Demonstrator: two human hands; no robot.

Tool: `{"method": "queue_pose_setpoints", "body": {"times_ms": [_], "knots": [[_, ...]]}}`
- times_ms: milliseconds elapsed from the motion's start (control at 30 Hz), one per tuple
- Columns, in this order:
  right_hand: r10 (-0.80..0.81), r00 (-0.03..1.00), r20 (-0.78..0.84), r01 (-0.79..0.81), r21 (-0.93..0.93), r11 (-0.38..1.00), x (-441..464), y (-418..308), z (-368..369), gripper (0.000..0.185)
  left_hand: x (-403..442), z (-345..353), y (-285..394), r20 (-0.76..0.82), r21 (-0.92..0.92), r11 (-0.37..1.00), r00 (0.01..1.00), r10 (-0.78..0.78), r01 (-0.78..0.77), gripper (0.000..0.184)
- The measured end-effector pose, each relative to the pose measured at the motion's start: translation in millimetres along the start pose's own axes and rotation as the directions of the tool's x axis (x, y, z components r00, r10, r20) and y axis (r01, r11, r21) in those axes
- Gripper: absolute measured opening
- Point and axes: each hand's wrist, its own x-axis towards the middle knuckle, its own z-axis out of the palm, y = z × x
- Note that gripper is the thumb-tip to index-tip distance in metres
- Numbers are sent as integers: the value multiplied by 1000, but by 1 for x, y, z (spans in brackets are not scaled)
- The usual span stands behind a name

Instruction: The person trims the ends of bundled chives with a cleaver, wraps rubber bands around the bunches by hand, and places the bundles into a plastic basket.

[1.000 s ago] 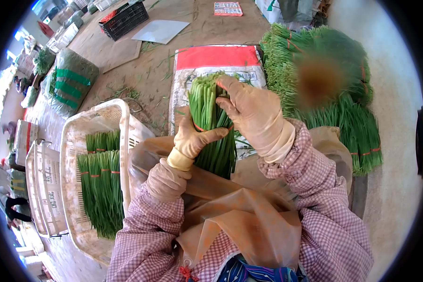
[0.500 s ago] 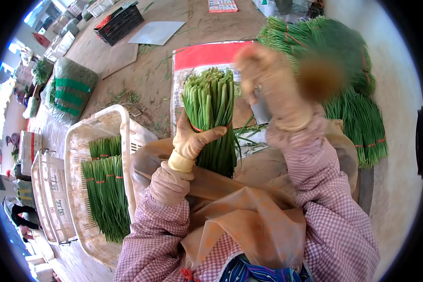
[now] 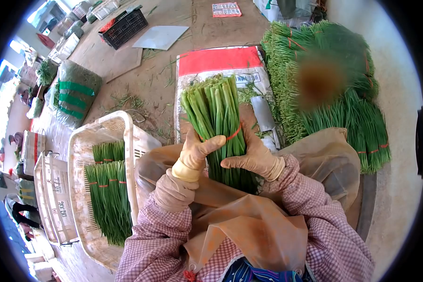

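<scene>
A thick bunch of chives [image 3: 221,110] stands upright over my lap, pale cut ends up, with a red band round its middle. My left hand [image 3: 197,152] in a tan glove wraps its left side, thumb across the front. From the right, my gloved right hand [image 3: 256,157] clasps the same bunch just below the band, its thumb in front; its other fingers are partly hidden behind the stems. Beside the right hand a knife with a broad grey blade [image 3: 263,114] lies on the sack [image 3: 185,84] among green scraps.
On my right, large piles of chives [image 3: 286,89] and banded bunches [image 3: 362,131] lie stacked. On my left stands a white basket [image 3: 129,131] holding banded bunches. A black crate [image 3: 123,28], a white board [image 3: 162,36] and a stuffed bag [image 3: 77,94] are farther off.
My right hand has come down from its raised, blurred position over the knife and now clasps the bunch. The left hand keeps its hold, and the bunch leans slightly left.
</scene>
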Motion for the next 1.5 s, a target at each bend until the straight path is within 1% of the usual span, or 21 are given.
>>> {"method": "queue_pose_setpoints", "body": {"times_ms": [33, 67, 133, 200, 267, 300, 333, 367, 500, 633, 733, 800, 933, 1000, 1133, 1200, 1233, 1300, 1333, 1400, 1500], "knots": [[137, 991, 14, -137, 142, 980, -3, 1, 3, 118, -2, -4, 3, 2, 65, 997, 999, -36, 36, 86], [145, 989, 17, -146, 145, 979, -5, 4, 5, 118, -1, -4, 4, -5, 62, 997, 999, -41, 41, 86], [147, 989, -7, -145, 119, 982, -8, 12, 4, 114, 4, 1, 14, -108, 141, 962, 962, 250, -234, 97], [132, 991, 3, -132, 19, 991, -12, 17, 3, 112, 9, 0, 26, -127, 228, 910, 916, 381, -347, 101], [192, 980, 49, -192, 10, 981, -14, 12, 6, 111, 10, -7, 38, -91, 331, 878, 914, 395, -347, 94], [198, 978, 61, -199, 9, 980, -17, 14, 7, 111, 12, -11, 40, -57, 393, 876, 944, 326, -279, 87], [268, 963, 42, -271, 143, 952, -20, 16, 8, 110, 12, -14, 41, -26, 453, 866, 968, 250, -212, 80], [340, 940, 29, -334, 276, 901, -23, 18, 9, 109, 8, -15, 44, -35, 404, 899, 980, 198, -167, 69], [366, 929, 60, -355, 433, 828, -26, 22, 10, 103, 9, -18, 45, -11, 507, 853, 989, 151, -124, 58], [383, 922, 52, -362, 462, 810, -30, 24, 11, 99, 10, -25, 39, -6, 465, 869, 981, 195, -170, 48], [378, 926, 9, -337, 474, 813, -31, 26, 14, 95, 11, -31, 39, -4, 598, 792, 988, 157, -124, 41], [399, 917, 2, -353, 467, 811, -32, 27, 15, 95, 10, -34, 43, 1, 796, 599, 990, 144, -88, 40], [397, 918, -15, -359, 396, 845, -33, 25, 17, 96, 9, -38, 43, -48, 832, 552, 987, 152, -45, 36], [376, 926, -15, -336, 420, 843, -34, 29, 18, 97, 9, -33, 41, -107, 842, 538, 965, 240, -40, 28], [362, 932, 28, -348, 350, 869, -34, 29, 16, 96, 10, -31, 37, -131, 841, 539, 952, 276, -40, 23], [351, 936, 31, -339, 344, 876, -32, 26, 17, 96, 12, -32, 35, -151, 902, 429, 897, 416, -47, 15], [349, 937, 30, -338, 345, 876, -33, 27, 15, 96, 16, -38, 36, -149, 903, 427, 897, 416, -48, 15], [306, 952, 4, -295, 273, 916, -36, 28, 11, 97, 25, -57, 48, -415, 630, 752, 734, 538, -194, 14], [302, 953, -2, -291, 270, 918, -36, 26, 9, 97, 23, -60, 57, -504, 550, 817, 711, 491, -174, 22], [363, 931, 23, -338, 421, 842, -37, 21, 3, 98, 20, -74, 56, -500, 389, 893, 762, 411, -227, 29], [300, 953, -47, -256, 404, 878, -35, 18, -3, 98, 13, -61, 46, -477, 279, 944, 828, 295, -176, 32]]}}
